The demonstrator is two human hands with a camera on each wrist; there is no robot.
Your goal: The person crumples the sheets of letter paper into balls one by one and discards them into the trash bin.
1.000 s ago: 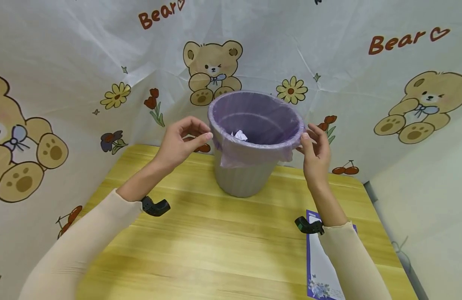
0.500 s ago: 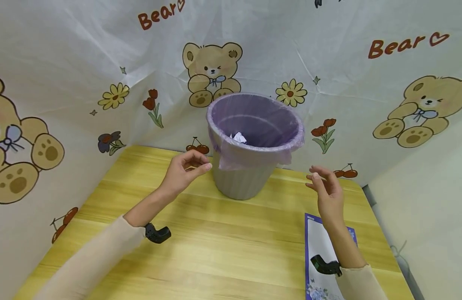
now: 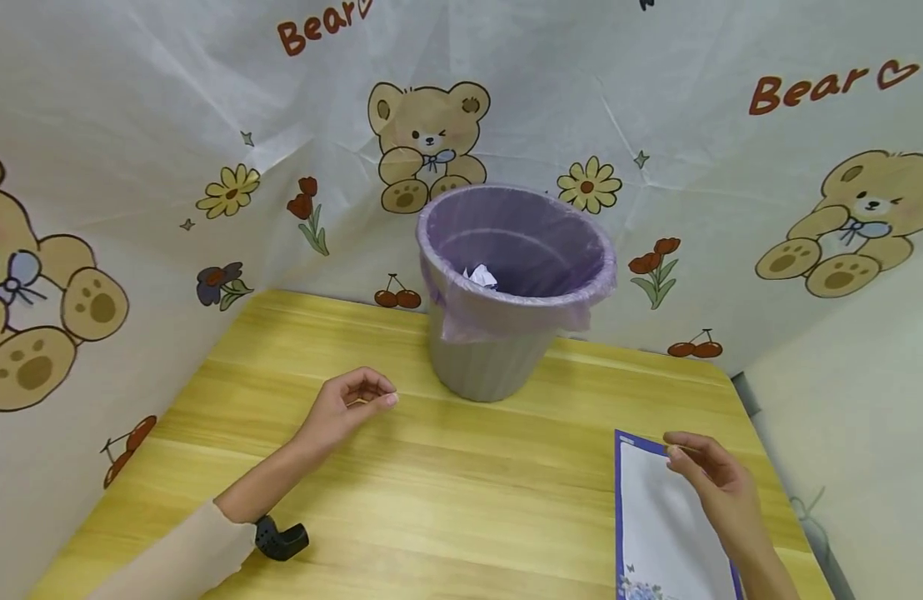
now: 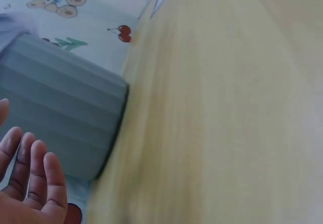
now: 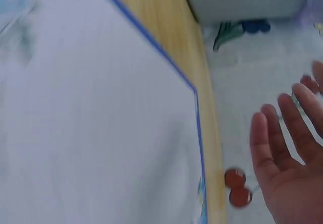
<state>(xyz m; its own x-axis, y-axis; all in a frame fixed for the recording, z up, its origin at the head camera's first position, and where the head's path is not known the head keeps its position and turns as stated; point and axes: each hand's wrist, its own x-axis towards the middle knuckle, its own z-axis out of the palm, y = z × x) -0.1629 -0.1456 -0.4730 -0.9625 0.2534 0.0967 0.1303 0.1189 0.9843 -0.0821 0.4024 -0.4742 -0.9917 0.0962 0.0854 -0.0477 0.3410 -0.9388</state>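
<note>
A grey trash can (image 3: 487,367) stands at the back of the wooden table, lined with a purple plastic bag (image 3: 499,312) folded over its rim. Crumpled white paper (image 3: 481,277) shows inside it. My left hand (image 3: 349,408) hovers in front and to the left of the can, fingers loosely bent, holding nothing; the left wrist view shows its fingers (image 4: 38,171) beside the can's ribbed wall. Over a purple-edged sheet of paper (image 3: 660,517) at the right, my right hand (image 3: 720,483) is relaxed and holds nothing. In the right wrist view its fingers (image 5: 290,128) are spread slightly.
The wooden table (image 3: 461,483) runs up to a white cloth backdrop (image 3: 521,92) printed with bears and flowers, which hangs close behind the can and along the left. A pale wall (image 3: 881,417) borders the table on the right.
Both hands have come away from the can's rim and drawn back toward me, the right one also moving right over the sheet. The can and its bag stay in place.
</note>
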